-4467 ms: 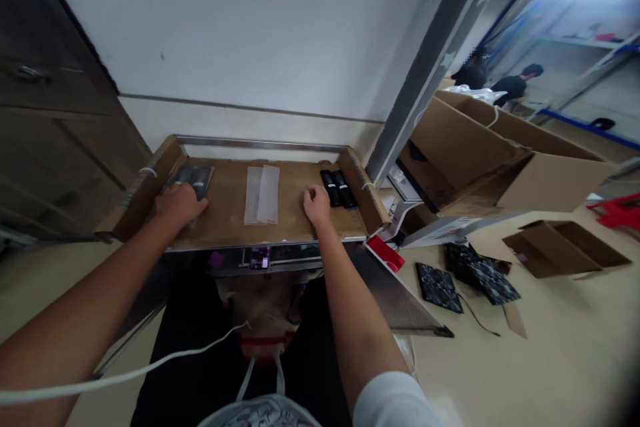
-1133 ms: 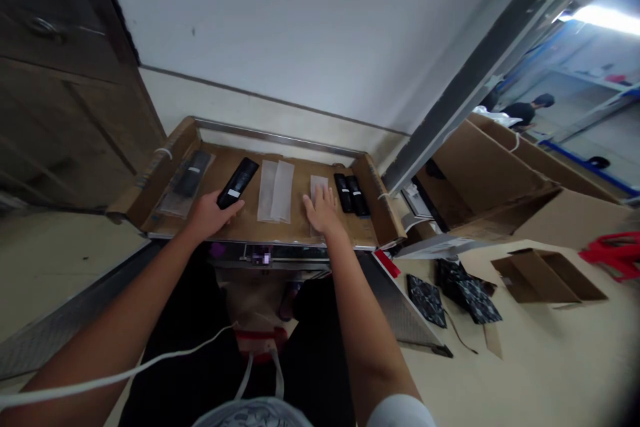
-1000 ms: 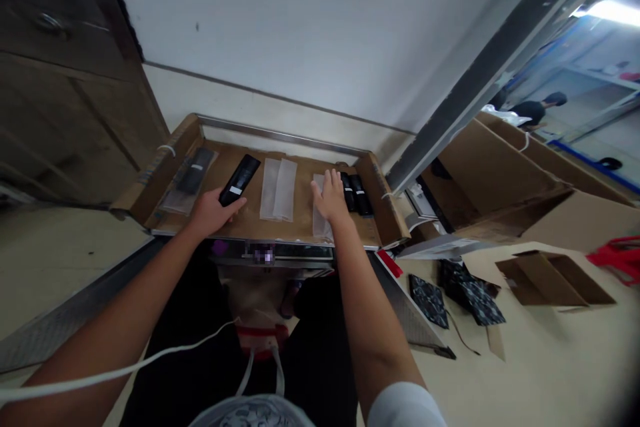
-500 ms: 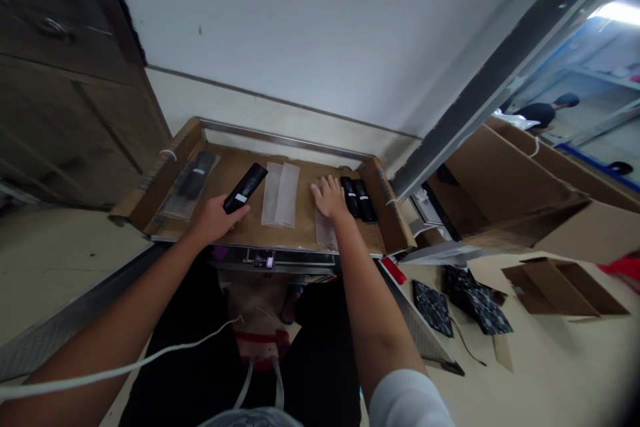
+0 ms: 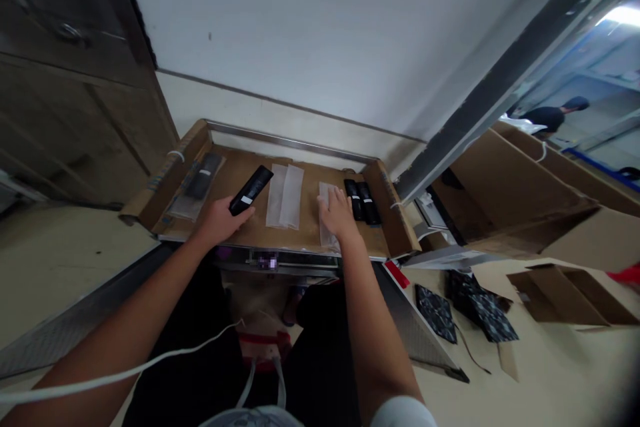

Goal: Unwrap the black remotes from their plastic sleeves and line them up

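My left hand [image 5: 220, 221] is closed round the lower end of a black oblong item with a white label [image 5: 256, 185], held tilted above the cardboard-lined surface. On the right, my right hand [image 5: 339, 215] lies with fingers extended on a clear plastic bag [image 5: 326, 230], partly covering it. Just beyond those fingers are two more black oblong items [image 5: 369, 205], side by side and labelled too. Between my hands lie overlapping clear plastic bags [image 5: 285, 197]. At the left end, another black item [image 5: 201, 177] rests inside or on clear plastic; which one I cannot tell.
Raised cardboard sides [image 5: 165, 170] edge the work surface, and a white wall [image 5: 280, 33] stands behind it. A large cardboard box [image 5: 520, 180] is at the right. Dark patterned pieces [image 5: 435, 312] and an open carton [image 5: 565, 293] lie on the floor. A white cord [image 5: 165, 350] crosses my lap.
My right hand has shifted slightly on the plastic bag, its fingers less spread, showing more of the bag. My left hand keeps hold of the black item. The whole view has shifted slightly.
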Demonstrator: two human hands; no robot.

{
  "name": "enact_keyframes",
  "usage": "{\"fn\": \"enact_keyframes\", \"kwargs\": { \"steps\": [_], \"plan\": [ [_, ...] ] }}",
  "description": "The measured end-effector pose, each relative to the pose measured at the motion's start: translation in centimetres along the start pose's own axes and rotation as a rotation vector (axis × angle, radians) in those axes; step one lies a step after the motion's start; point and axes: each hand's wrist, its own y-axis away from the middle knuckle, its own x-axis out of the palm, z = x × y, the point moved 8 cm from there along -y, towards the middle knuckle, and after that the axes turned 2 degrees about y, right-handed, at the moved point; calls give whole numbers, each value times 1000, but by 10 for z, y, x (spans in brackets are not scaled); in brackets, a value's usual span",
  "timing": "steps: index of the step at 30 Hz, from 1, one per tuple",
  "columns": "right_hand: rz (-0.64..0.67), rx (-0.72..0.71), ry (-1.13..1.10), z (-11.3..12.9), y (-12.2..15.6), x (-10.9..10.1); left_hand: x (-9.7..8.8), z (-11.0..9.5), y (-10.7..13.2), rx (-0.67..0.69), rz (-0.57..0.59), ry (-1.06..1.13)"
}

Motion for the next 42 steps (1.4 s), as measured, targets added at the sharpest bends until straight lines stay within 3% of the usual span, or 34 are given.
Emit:
{"fn": "enact_keyframes", "kwargs": {
  "steps": [2, 5, 8, 11, 17, 23, 26, 30, 36, 39, 42],
  "plan": [
    [-99, -34, 2, 0, 36, -5, 1, 1, -1, 14, -2, -24],
    [-112, -103, 55, 9, 84, 14, 5, 4, -1, 39, 16, -20],
    [-65, -130, 114, 17, 99, 33, 7, 5, -1, 56, 27, -2],
    [8, -99, 126, 14, 82, 37, 5, 2, 0, 57, 12, -10],
    [104, -25, 118, -16, 36, 31, 2, -6, 4, 77, 7, -19],
    [106, -34, 123, -34, 24, 34, 3, -5, 4, 84, 17, -6],
    [103, -76, 98, -24, 25, 34, 4, -4, 2, 81, 21, 5],
    [98, -150, -3, 10, 28, 37, 3, -3, 2, 60, 15, -16],
    [80, -211, -423, 63, 29, 45, 0, -10, 5, 69, 6, -5],
    [20, -190, -590, 67, 27, 42, 1, -8, 5, 48, 28, 9],
    [-63, -78, -666, 53, 24, 37, 1, -5, 4, 35, 27, 15]
  ]
}}
